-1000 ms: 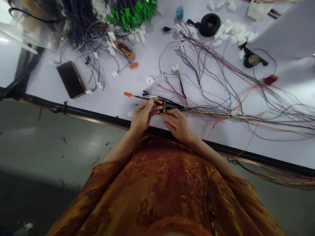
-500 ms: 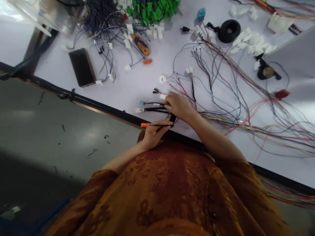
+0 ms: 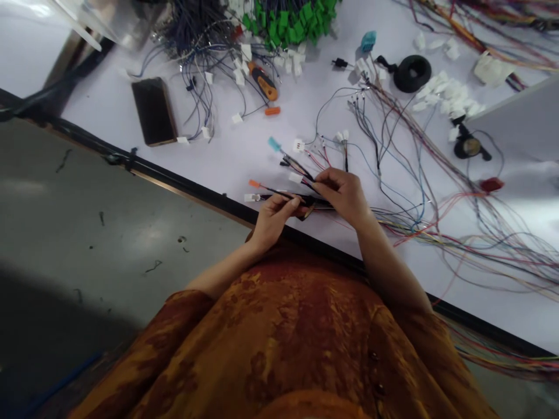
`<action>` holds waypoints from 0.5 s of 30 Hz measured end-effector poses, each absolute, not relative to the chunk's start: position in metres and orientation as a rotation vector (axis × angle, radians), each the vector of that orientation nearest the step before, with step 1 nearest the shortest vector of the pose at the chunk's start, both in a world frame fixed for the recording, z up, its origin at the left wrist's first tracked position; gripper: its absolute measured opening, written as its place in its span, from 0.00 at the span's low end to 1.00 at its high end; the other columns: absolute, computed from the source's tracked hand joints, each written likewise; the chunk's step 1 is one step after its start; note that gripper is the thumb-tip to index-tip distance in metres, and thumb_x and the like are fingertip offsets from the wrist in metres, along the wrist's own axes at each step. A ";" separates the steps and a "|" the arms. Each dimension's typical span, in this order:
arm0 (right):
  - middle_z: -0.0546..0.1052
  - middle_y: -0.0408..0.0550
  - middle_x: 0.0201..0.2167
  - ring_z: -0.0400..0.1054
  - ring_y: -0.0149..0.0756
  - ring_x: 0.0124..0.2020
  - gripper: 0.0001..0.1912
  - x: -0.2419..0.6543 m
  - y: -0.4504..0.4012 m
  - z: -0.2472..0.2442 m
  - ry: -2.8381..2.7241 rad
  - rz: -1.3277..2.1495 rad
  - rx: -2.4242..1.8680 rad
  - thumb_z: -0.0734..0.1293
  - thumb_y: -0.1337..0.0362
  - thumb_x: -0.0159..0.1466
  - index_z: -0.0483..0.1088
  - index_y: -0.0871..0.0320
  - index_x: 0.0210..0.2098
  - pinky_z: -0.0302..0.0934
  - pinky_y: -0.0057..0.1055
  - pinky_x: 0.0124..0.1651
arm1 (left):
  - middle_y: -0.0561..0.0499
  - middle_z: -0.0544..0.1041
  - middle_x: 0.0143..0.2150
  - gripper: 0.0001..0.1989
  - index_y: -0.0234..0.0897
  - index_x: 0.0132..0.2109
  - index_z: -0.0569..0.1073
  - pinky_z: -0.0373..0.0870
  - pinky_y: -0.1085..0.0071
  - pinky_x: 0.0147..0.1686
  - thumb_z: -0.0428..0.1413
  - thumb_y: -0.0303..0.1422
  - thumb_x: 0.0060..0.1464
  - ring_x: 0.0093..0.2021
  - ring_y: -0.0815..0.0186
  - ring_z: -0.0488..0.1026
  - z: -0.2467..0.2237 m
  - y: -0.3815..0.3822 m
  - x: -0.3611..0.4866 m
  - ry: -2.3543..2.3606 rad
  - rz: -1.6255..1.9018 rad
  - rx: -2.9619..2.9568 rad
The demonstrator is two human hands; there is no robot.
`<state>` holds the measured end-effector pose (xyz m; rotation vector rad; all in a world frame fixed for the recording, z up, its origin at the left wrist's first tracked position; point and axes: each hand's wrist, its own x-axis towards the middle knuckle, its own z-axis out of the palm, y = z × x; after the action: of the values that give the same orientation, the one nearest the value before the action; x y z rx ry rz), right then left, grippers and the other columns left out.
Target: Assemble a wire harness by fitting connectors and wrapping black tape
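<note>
My left hand (image 3: 273, 220) is closed at the table's front edge, thumb and fingers pinching the dark wire that ends in an orange connector (image 3: 254, 183). Partly hidden beside its fingertips is a dark roll with a yellowish core, apparently tape (image 3: 308, 212). Across from it, my right hand (image 3: 345, 195) pinches dark wires of the harness. From its fingertips a white connector (image 3: 296, 177) and a light-blue connector (image 3: 275, 144) point left. Another white connector (image 3: 252, 198) lies on the table left of my left fingers. Long coloured wires (image 3: 402, 226) run off to the right.
At the back lie green connectors (image 3: 288, 23) on bundled wires, an orange-handled tool (image 3: 263, 81) and a black tape roll (image 3: 412, 74). A phone (image 3: 154, 112) rests at left. White connectors (image 3: 449, 96) are heaped at right, near a grey panel (image 3: 519, 128).
My left hand has moved up over the table edge with the orange connector's wire. The light-blue connector has swung up and away. My right hand has shifted right, and the whole view has shifted slightly.
</note>
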<state>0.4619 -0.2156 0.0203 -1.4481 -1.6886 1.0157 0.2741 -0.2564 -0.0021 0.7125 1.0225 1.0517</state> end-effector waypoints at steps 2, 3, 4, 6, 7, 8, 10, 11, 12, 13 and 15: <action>0.71 0.41 0.25 0.58 0.28 0.26 0.07 0.461 -0.223 0.026 -1.736 0.986 -1.412 0.68 0.62 0.63 0.72 0.58 0.31 0.53 0.29 0.32 | 0.52 0.81 0.32 0.17 0.35 0.35 0.78 0.81 0.70 0.38 0.70 0.44 0.49 0.31 0.68 0.81 -0.004 -0.245 0.277 0.998 1.067 0.671; 0.71 0.41 0.25 0.59 0.28 0.26 0.07 0.460 -0.226 0.028 -1.761 0.971 -1.395 0.68 0.62 0.63 0.72 0.58 0.30 0.53 0.29 0.32 | 0.52 0.81 0.33 0.17 0.35 0.36 0.78 0.81 0.70 0.38 0.70 0.43 0.48 0.31 0.69 0.81 -0.004 -0.240 0.278 0.981 1.066 0.678; 0.71 0.41 0.25 0.59 0.28 0.26 0.07 0.459 -0.229 0.029 -1.776 0.959 -1.385 0.68 0.63 0.63 0.72 0.58 0.29 0.53 0.29 0.32 | 0.51 0.81 0.35 0.16 0.35 0.37 0.78 0.81 0.71 0.38 0.70 0.42 0.49 0.31 0.70 0.81 -0.004 -0.237 0.278 0.963 1.065 0.697; 0.71 0.41 0.25 0.59 0.28 0.26 0.08 0.456 -0.231 0.029 -1.772 0.944 -1.395 0.67 0.64 0.63 0.71 0.58 0.28 0.53 0.29 0.32 | 0.50 0.82 0.39 0.15 0.35 0.39 0.79 0.80 0.72 0.38 0.70 0.41 0.50 0.32 0.71 0.80 -0.001 -0.233 0.279 0.939 1.064 0.743; 0.70 0.40 0.24 0.59 0.28 0.26 0.08 0.454 -0.232 0.028 -1.761 0.939 -1.406 0.67 0.64 0.63 0.70 0.58 0.27 0.53 0.29 0.32 | 0.50 0.83 0.40 0.16 0.35 0.40 0.79 0.80 0.72 0.38 0.69 0.42 0.50 0.32 0.71 0.80 0.000 -0.232 0.280 0.937 1.065 0.766; 0.70 0.40 0.23 0.59 0.28 0.25 0.08 0.453 -0.232 0.028 -1.751 0.936 -1.417 0.67 0.65 0.63 0.69 0.58 0.27 0.53 0.29 0.32 | 0.49 0.83 0.40 0.17 0.35 0.42 0.80 0.81 0.72 0.38 0.69 0.42 0.51 0.32 0.70 0.81 0.002 -0.232 0.280 0.939 1.063 0.792; 0.69 0.40 0.23 0.59 0.28 0.26 0.09 0.452 -0.233 0.028 -1.752 0.931 -1.419 0.66 0.65 0.63 0.68 0.58 0.26 0.53 0.29 0.32 | 0.50 0.83 0.36 0.19 0.35 0.44 0.80 0.81 0.71 0.38 0.68 0.44 0.51 0.31 0.69 0.80 0.006 -0.230 0.281 0.950 1.041 0.848; 0.69 0.40 0.23 0.60 0.28 0.26 0.09 0.452 -0.232 0.029 -1.773 0.931 -1.406 0.66 0.66 0.62 0.68 0.58 0.25 0.53 0.29 0.33 | 0.50 0.82 0.34 0.20 0.34 0.43 0.80 0.81 0.70 0.38 0.68 0.46 0.52 0.30 0.69 0.80 0.007 -0.229 0.281 0.954 1.024 0.876; 0.69 0.41 0.23 0.60 0.28 0.26 0.09 0.454 -0.232 0.030 -1.807 0.935 -1.390 0.66 0.66 0.62 0.69 0.58 0.25 0.53 0.29 0.33 | 0.51 0.82 0.31 0.20 0.34 0.41 0.80 0.81 0.70 0.37 0.67 0.47 0.51 0.29 0.69 0.80 0.008 -0.227 0.282 0.957 1.005 0.899; 0.69 0.41 0.24 0.61 0.28 0.27 0.09 0.457 -0.230 0.033 -1.854 0.948 -1.370 0.66 0.67 0.63 0.69 0.58 0.26 0.54 0.29 0.33 | 0.51 0.81 0.28 0.20 0.33 0.38 0.80 0.81 0.71 0.35 0.67 0.48 0.51 0.28 0.69 0.79 0.008 -0.224 0.282 0.957 0.984 0.918; 0.70 0.42 0.24 0.62 0.29 0.28 0.09 0.463 -0.225 0.040 -1.959 0.981 -1.324 0.67 0.66 0.63 0.71 0.58 0.26 0.54 0.29 0.34 | 0.52 0.79 0.25 0.22 0.33 0.32 0.78 0.80 0.72 0.32 0.67 0.50 0.49 0.26 0.69 0.78 0.009 -0.219 0.282 0.956 0.941 0.945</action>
<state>0.4627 -0.2246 0.0401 -1.3239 -1.9588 0.9808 0.2823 -0.2186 0.0091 0.9449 0.9558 0.9414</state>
